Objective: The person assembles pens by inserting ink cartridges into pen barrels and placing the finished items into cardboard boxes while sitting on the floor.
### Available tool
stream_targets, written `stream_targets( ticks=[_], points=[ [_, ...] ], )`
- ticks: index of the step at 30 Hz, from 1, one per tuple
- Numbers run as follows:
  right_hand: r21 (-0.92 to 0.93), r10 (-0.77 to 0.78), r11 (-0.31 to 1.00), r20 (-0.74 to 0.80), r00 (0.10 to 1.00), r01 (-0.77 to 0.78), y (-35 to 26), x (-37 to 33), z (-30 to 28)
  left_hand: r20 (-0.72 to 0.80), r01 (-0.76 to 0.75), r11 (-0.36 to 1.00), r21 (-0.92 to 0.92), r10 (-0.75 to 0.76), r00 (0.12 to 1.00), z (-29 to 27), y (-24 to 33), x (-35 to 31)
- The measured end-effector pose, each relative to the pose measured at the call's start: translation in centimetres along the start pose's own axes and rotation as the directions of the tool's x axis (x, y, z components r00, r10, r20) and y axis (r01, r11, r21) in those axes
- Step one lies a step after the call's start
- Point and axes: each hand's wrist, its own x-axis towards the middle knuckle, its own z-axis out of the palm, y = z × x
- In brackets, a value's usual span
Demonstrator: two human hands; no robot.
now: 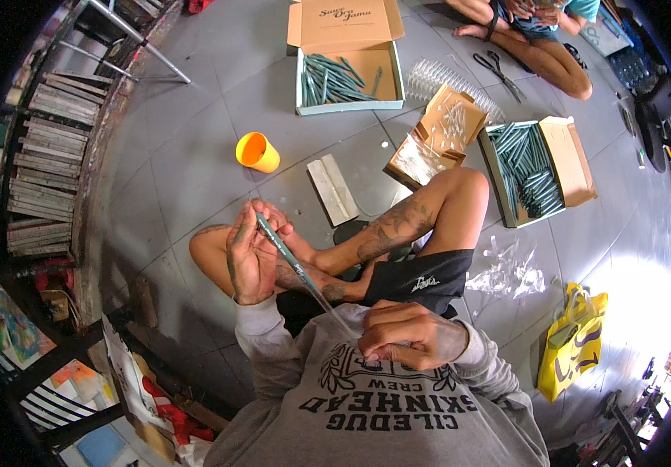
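Observation:
My left hand is closed on a slim dark green pen, holding it near its upper end, with pale printing along the barrel. From its lower end a clear plastic sleeve slants down to my right hand, whose fingers pinch the sleeve's far end in front of my grey sweatshirt. Whether the sleeve reaches further up round the pen, I cannot tell. Ahead stands an open carton with loose green pens. A second carton at the right holds many more such pens.
A small open box holds clear plastic pieces. Beyond my crossed legs are a yellow cup and a grey slab. Crumpled clear plastic and a yellow bag lie right. Large scissors lie near another seated person.

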Motion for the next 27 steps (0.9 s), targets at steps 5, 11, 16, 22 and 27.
stream_targets(
  ticks=[5, 11, 16, 22, 27],
  points=[
    [0.218, 0.128, 0.97, -0.094, 0.987, -0.105, -1.6, -3.9, -1.5, -0.145, 0.029, 0.992, 0.119, -0.012, 0.989, -3.3, 0.3, 0.9],
    [0.129, 0.289, 0.866, -0.918, 0.272, -0.484, 5.3, -19.5, -9.7, -0.184, 0.321, 0.899, 0.298, -0.276, 0.943, -2.4, -3.7, -3.7],
    [-0.46, 0.076, -0.287, -0.886, 0.458, -0.84, 9.6, -26.4, -11.0, -0.112, 0.535, 0.781, 0.323, -0.53, 0.84, -0.5, -8.4, -8.4],
    [-0.518, -0.104, 0.242, -0.854, 0.509, -0.82, 9.9, -9.4, -12.9, -0.078, 0.613, 0.698, 0.369, -0.634, 0.769, 0.7, -8.1, -10.7],
    [-0.818, 0.364, -0.023, -0.543, 0.757, -0.575, 21.6, -0.8, -15.2, 0.021, 0.616, 0.738, 0.277, -0.645, 0.764, -1.6, -7.3, -11.6]
  ],
)
